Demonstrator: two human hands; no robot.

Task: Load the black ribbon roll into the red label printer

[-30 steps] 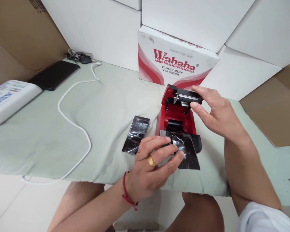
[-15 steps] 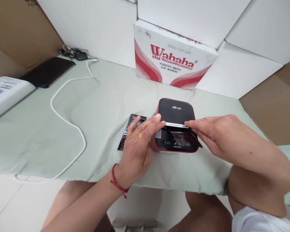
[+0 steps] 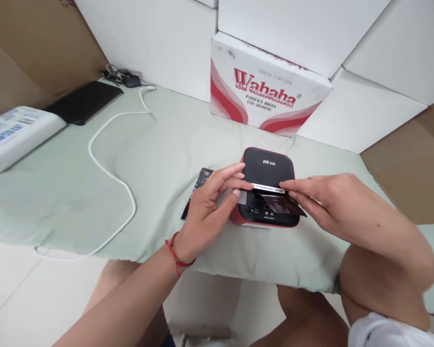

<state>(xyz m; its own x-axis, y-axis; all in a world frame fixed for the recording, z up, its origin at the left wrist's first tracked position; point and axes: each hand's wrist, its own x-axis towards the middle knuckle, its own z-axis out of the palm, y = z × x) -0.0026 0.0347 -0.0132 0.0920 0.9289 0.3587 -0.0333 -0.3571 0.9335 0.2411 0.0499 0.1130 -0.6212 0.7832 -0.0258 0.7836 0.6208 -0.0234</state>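
Note:
In the head view a rounded black device (image 3: 268, 168) with red sides rests on the cloth. A white printed strip (image 3: 271, 188) crosses its top above a recessed slot. A dark glossy piece of film (image 3: 284, 205) slants over the front part, one corner sticking out past the right edge. My right hand (image 3: 321, 200) has its fingers pressed together where the film meets the strip, index tip on the strip. My left hand (image 3: 211, 202) is spread at the device's left side, with one fingertip touching the strip's left end. Behind it lies a dark shiny packet (image 3: 202, 179), partly hidden.
A Wahaha carton (image 3: 264, 91) stands behind the device against white boxes (image 3: 292, 33). To the left are a white cable (image 3: 110, 178), a white box-like device (image 3: 21, 132), a black flat object (image 3: 90, 103) and keys (image 3: 121, 74). The cloth-covered table (image 3: 159, 130) ends near my knees.
My left hand has turned, its index finger now reaching the white strip. The film has shifted slightly on the device. My right hand stays nearly where it was; the whole view has moved a little.

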